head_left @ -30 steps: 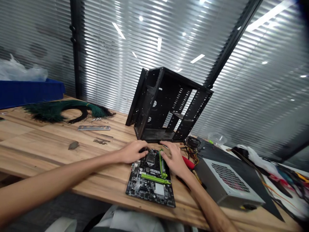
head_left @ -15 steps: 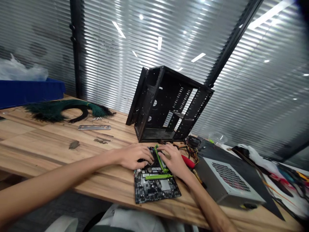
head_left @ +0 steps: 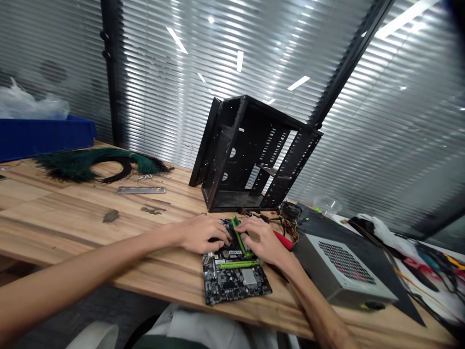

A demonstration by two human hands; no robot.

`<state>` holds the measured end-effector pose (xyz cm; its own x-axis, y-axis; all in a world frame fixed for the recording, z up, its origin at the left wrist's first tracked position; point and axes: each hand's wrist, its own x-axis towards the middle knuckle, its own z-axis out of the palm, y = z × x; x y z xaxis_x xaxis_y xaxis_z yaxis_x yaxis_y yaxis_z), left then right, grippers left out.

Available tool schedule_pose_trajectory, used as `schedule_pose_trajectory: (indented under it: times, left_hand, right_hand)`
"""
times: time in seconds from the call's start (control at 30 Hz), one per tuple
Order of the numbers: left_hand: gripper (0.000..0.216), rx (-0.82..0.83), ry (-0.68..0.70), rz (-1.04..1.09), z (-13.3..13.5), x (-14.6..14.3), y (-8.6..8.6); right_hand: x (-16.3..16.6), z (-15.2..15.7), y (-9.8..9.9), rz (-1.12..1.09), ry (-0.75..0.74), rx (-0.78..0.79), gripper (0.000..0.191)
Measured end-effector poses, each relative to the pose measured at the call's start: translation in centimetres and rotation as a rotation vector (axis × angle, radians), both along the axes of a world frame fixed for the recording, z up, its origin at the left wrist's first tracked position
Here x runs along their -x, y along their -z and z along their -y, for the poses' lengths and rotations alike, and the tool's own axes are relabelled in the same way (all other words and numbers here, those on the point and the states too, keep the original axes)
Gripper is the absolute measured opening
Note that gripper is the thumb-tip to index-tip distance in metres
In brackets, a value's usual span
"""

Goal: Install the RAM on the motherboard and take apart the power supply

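Observation:
A black motherboard (head_left: 236, 280) with green slots lies flat on the wooden table (head_left: 72, 218), near its front edge. My left hand (head_left: 203, 234) rests on the board's far left part with its fingers curled down over it. My right hand (head_left: 262, 241) lies on the far right part, fingers bent and touching the green memory slots (head_left: 238, 235). What the fingertips press or pinch is hidden. Behind the board stands an empty black computer case (head_left: 250, 155), tilted, with its open side toward me.
A grey power supply (head_left: 341, 276) with loose cables sits right of the board, a red-handled tool (head_left: 283, 241) beside my right hand. A silver I/O plate (head_left: 141, 190), a bundle of green-black cable ties (head_left: 94, 165) and a blue bin (head_left: 43, 138) lie at the left.
The motherboard has been turned on the table, its near end swung to the right. Both hands stayed on its far end; my left hand moved a little right.

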<state>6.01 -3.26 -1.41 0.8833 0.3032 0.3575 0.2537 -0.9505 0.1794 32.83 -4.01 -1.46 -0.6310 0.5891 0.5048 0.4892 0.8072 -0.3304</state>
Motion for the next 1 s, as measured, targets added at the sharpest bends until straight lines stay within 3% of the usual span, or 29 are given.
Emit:
schedule_pose_trajectory:
  times: [0.17,0.37,0.67,0.83,1.0]
  left_hand:
    - [0.033,-0.057,-0.054,-0.013,0.6,0.1,0.0]
    - [0.031,-0.105,-0.093,-0.073,1.4,0.1,-0.5]
    - [0.03,-0.107,-0.096,-0.056,1.2,0.0,-0.1]
    - [0.028,-0.093,-0.079,-0.055,1.0,-0.1,0.0]
    - [0.027,-0.093,-0.067,-0.033,0.7,-0.1,0.3]
  right_hand:
    - [-0.3,0.7,-0.4,0.17,0.005,-0.017,0.039]
    - [0.5,2.7,-1.2,0.354,0.063,-0.078,0.032]
    - [-0.5,1.9,-1.3,0.161,0.104,-0.304,0.023]
    - [-1.1,0.8,-0.8,0.112,0.188,-0.253,0.024]
    - [-0.6,0.5,-0.3,0.154,0.17,-0.172,0.029]
